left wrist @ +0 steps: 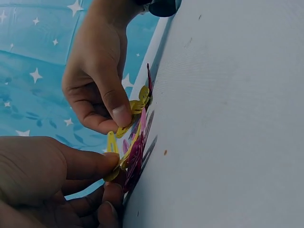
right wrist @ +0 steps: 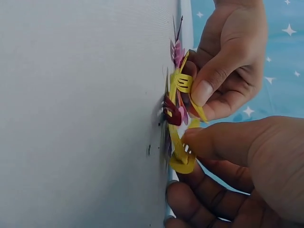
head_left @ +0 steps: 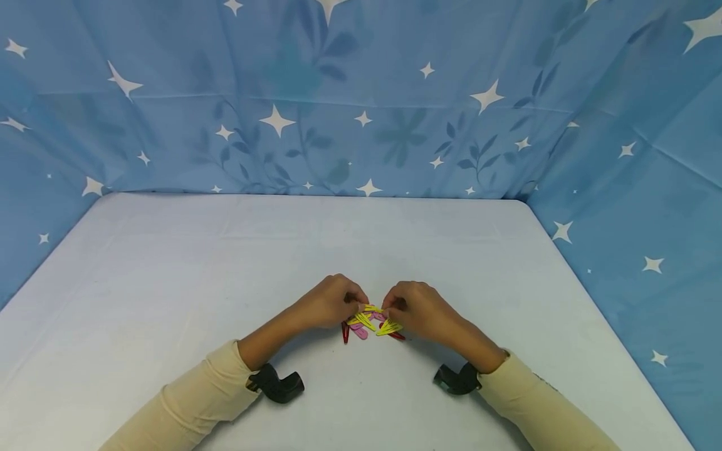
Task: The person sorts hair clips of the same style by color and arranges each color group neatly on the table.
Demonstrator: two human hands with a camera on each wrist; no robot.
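Observation:
A small heap of snap hair clips lies near the middle of the table, between the two hands in the head view. My left hand point(head_left: 326, 303) pinches a yellow hair clip point(left wrist: 112, 142) between thumb and forefinger at the heap's left side. Opposite it, my right hand point(head_left: 420, 308) pinches another yellow hair clip point(right wrist: 182, 165). The two hands are close together, just above the tabletop. Beneath and between them show pink hair clips point(head_left: 359, 332) and dark red hair clips point(head_left: 345, 333). Fingers hide part of the heap, and some clips overlap.
A white-covered table point(head_left: 225, 250) extends around the hands. Blue star-patterned curtains point(head_left: 338, 144) stand along its back and sides. Black wrist-worn camera mounts point(head_left: 279, 385) sit below both forearms, near the tabletop.

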